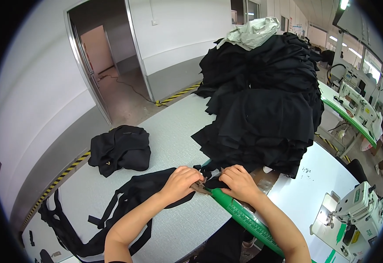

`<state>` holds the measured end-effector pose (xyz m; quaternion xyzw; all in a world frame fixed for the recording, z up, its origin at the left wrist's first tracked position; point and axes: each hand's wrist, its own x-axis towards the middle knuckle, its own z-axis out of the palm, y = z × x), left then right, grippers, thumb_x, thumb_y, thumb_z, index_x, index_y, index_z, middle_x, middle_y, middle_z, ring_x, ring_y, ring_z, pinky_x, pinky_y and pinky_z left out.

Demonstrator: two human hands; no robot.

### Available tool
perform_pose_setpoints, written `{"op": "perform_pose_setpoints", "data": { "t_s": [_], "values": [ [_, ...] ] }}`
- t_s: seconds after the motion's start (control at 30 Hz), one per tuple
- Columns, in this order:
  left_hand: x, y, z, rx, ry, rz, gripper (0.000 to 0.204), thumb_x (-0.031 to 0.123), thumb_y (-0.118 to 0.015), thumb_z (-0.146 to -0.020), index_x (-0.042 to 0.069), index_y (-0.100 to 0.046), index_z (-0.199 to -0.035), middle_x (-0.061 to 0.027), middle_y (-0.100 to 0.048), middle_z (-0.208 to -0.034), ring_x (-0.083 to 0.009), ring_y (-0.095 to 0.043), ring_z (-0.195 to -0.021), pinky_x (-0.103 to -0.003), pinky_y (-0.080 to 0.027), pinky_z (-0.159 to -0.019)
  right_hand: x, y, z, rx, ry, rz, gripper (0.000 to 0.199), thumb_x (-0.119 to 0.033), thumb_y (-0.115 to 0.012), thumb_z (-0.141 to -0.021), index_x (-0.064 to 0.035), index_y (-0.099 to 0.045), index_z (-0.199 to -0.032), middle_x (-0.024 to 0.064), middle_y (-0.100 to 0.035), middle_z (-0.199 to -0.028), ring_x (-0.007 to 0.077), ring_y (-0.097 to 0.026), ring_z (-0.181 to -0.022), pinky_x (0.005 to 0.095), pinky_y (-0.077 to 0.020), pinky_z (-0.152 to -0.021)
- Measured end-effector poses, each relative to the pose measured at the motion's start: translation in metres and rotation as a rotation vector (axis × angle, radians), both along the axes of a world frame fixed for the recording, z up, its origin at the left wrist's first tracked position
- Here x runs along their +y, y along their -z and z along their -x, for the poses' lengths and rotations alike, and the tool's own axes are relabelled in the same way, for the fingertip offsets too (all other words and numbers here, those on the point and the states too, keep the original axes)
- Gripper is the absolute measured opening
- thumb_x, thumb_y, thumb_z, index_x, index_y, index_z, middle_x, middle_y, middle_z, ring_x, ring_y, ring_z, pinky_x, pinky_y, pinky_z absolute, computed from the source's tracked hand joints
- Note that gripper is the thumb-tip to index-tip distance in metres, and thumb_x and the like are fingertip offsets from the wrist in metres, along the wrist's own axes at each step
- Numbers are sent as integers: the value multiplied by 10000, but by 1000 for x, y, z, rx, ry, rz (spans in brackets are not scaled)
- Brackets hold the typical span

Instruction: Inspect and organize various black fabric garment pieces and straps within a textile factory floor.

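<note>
My left hand is closed at the near edge of the table, fingers curled down on black fabric. A crumpled brownish-grey scrap lies just under its fingertips. Close by on the right, my right hand has its fingers bent and pressed together on a small black fabric piece; its fingertips are partly hidden. Below that hand runs a green table edge with ruler markings. Long black straps and fabric trail leftward from my left hand across the table.
A tall heap of black cut fabric stands ahead, topped by a white plastic bag. A folded black bundle lies to the left. At the lower right is a white sewing machine; another sewing machine stands farther back.
</note>
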<state>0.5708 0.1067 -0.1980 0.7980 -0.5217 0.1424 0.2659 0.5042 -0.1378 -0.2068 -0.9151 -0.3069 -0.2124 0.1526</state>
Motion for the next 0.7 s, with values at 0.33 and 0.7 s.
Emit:
{"op": "perform_pose_setpoints", "data": {
  "t_s": [0.33, 0.7],
  "values": [
    [-21, 3, -12, 63, -180, 34, 305, 199, -709, -763, 75, -578, -1009, -62, -647, -919, -259, -622, -891, -370, -430, -811, 4, -50, 27, -175, 307, -252, 229, -202, -725, -728, -82, -646, -907, 67, -609, -938, 254, -583, -893, 363, -434, -803],
    [-108, -70, 26, 19, -89, -70, 437, 264, -726, -750, 50, -609, -1112, -95, -558, -1101, -273, -532, -1062, -388, -420, -894, 41, -164, 206, 828, -974, -1110, 200, -211, -626, -885, -21, -601, -942, 133, -591, -994, 268, -580, -901, 355, -467, -831]
  ]
}}
